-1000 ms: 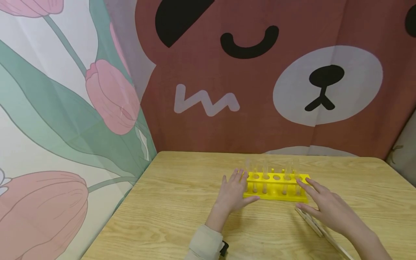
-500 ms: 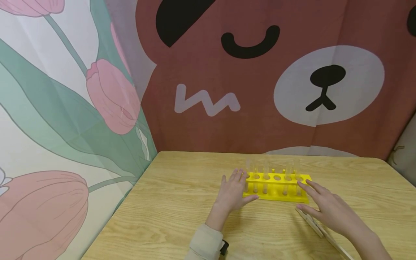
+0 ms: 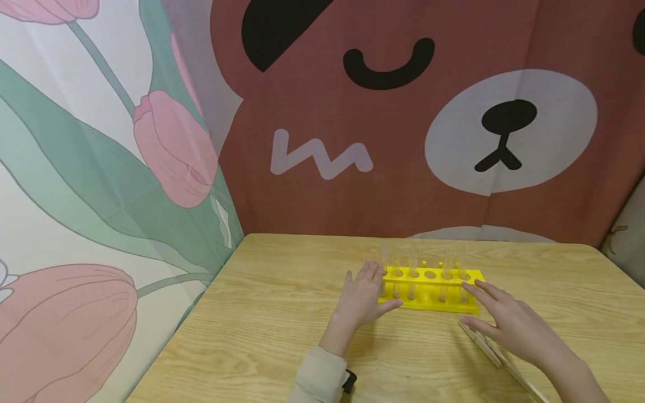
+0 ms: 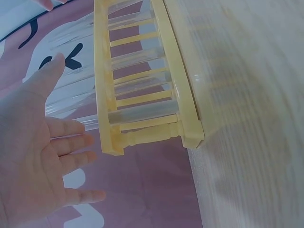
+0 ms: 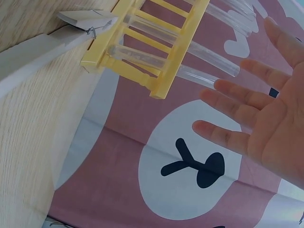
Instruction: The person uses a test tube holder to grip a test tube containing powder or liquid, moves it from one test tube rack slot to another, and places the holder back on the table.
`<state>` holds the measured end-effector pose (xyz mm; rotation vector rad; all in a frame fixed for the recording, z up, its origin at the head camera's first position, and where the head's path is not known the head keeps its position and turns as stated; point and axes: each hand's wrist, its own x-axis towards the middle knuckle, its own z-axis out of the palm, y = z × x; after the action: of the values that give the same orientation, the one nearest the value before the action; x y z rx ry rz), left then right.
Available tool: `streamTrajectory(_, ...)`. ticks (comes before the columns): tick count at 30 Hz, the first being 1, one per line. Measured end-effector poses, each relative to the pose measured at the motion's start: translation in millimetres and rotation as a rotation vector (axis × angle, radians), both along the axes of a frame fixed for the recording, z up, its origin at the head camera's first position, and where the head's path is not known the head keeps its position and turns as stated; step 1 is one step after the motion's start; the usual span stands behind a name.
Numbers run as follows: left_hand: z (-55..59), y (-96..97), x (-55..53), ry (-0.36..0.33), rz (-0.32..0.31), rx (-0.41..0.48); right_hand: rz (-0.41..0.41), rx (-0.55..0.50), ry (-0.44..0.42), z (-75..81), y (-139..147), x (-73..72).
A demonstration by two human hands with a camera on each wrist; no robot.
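Tubes, perhaps glass, stand in a round-holed rack.

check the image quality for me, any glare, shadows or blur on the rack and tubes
Head view: the clear test tubes look faint against the wood-grain table; left wrist view: slightly hazy, with the test tube rack a washed-out yellow and soft shadows on the tabletop; right wrist view: pale highlights along the tubes.

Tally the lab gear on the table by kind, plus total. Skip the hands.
Yellow rack: 1
Clear test tubes, all in the rack: 5
Wooden clamp: 1
Total: 7
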<state>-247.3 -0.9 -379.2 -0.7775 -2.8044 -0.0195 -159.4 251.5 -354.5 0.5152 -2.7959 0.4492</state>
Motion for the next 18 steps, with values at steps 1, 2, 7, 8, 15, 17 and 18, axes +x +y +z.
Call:
streamTrajectory(1,0.0,0.0,-0.2,-0.002,0.0,0.003,0.002,-0.001,-0.003,0.1,-0.1,0.0)
streamTrajectory(2,0.2,0.1,-0.3,-0.004,0.001,0.004,0.004,-0.002,-0.005,0.1,0.0,0.0)
streamTrajectory(7,-0.3,0.3,-0.5,-0.015,0.002,0.008,0.01,-0.005,-0.014,-0.5,0.4,0.1)
streamTrajectory(8,-0.6,0.3,-0.4,-0.016,0.002,0.008,0.01,-0.004,-0.015,-0.6,0.4,0.1)
streamTrajectory(15,-3.2,0.3,-1.0,0.002,0.005,0.006,0.022,0.004,0.01,-0.7,0.8,0.1)
streamTrajectory(17,-3.2,0.2,-1.1,0.006,0.005,0.002,0.025,0.003,0.01,-0.5,0.8,0.1)
streamTrajectory(18,-3.1,0.1,-1.0,0.007,0.005,-0.001,0.025,0.002,0.009,-0.5,0.9,0.1)
